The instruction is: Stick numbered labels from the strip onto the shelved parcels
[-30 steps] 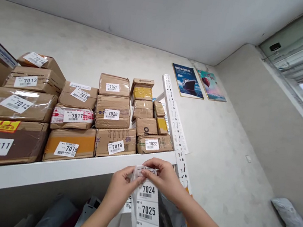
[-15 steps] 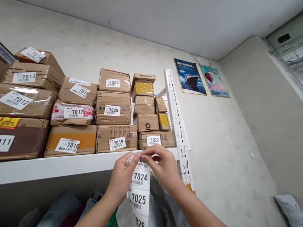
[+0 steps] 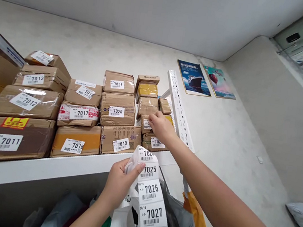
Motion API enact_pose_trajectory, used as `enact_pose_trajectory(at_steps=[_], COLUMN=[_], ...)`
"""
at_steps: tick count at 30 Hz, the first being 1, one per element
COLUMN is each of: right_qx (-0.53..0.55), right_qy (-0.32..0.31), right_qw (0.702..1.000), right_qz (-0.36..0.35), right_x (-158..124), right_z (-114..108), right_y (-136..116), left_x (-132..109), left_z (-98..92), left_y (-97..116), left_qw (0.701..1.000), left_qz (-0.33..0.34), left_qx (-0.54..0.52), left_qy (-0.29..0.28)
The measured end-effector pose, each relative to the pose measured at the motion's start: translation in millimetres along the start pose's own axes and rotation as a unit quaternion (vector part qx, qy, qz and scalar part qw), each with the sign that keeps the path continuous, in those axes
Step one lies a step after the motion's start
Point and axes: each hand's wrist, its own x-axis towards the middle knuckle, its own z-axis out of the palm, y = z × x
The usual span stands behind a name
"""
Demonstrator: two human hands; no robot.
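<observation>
My left hand [image 3: 119, 180] is closed round the top of a long strip of numbered barcode labels [image 3: 150, 203], held just below the shelf edge. The strip hangs down and shows 7024 to 7028. My right hand [image 3: 159, 126] is stretched up to a small brown box [image 3: 146, 123] stacked above the box labelled 7022 [image 3: 156, 142]. Its fingers press a white label [image 3: 146, 124] against the box front. Cardboard boxes numbered 7011 to 7021 fill the white shelf [image 3: 48, 168] to the left.
A white perforated shelf upright [image 3: 180, 110] stands right of the boxes. Two posters [image 3: 205, 79] hang on the wall. Grey and coloured mailing bags [image 3: 64, 214] lie under the shelf, and an orange envelope [image 3: 197, 225] and a grey bag [image 3: 301, 219] at right.
My right hand left the strip with a peeled label and reached up to the small box above 7022. The left hand stayed on the strip, whose top label is now 7024.
</observation>
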Motion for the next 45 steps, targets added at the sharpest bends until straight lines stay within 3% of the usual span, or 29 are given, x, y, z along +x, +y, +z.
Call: enact_pose_trajectory(at_steps=[5, 12, 14, 17, 21, 27, 29, 33, 39, 42, 45], right_qx=[-0.039, 0.131, 0.299, 0.5, 0.501, 0.532, 0.533, 0.518, 0.407, 0.396, 0.402], right_qy=[0.029, -0.002, -0.074, -0.163, -0.136, -0.152, -0.145, -0.1, 0.064, 0.14, 0.16], right_qw=[0.999, 0.991, 0.951, 0.848, 0.846, 0.818, 0.817, 0.834, 0.908, 0.906, 0.9], right_qz=[0.019, 0.005, 0.016, 0.061, 0.122, 0.158, 0.163, 0.161, 0.075, 0.054, 0.058], right_x=[-10.3, -29.8, -48.3, -75.7, -91.5, -90.5, -90.8, -93.3, -92.2, -83.8, -71.9], right_z=[-1.6, -12.8, -18.6, -21.9, -18.0, -17.9, -17.9, -14.9, -6.6, -2.5, 0.0], right_y=[-7.9, -10.6, -19.1, -30.8, -33.8, -26.8, -24.8, -26.1, -42.2, -46.1, -46.3], left_x=[-7.1, -2.9, 0.1, 5.0, 12.0, 18.9, 18.6, 18.0, 24.9, 27.4, 30.9], left_z=[4.0, 1.5, -2.3, -7.1, -9.1, -6.4, -3.6, 4.0, 13.7, 16.7, 16.1], left_y=[-1.2, -1.0, -3.7, -7.9, -3.8, 7.4, 9.3, 12.5, 12.6, 14.1, 14.7], left_qw=[1.0, 0.999, 0.997, 0.996, 1.0, 0.996, 0.996, 0.996, 0.979, 0.985, 0.986], left_qz=[-0.007, 0.013, 0.03, 0.043, 0.015, 0.051, 0.047, 0.077, 0.125, 0.108, 0.09], left_qx=[0.003, -0.036, -0.055, -0.073, 0.018, 0.067, 0.066, 0.022, 0.04, -0.063, -0.11], left_qy=[-0.001, 0.028, 0.038, 0.039, 0.009, -0.039, -0.038, 0.034, 0.154, 0.12, 0.087])
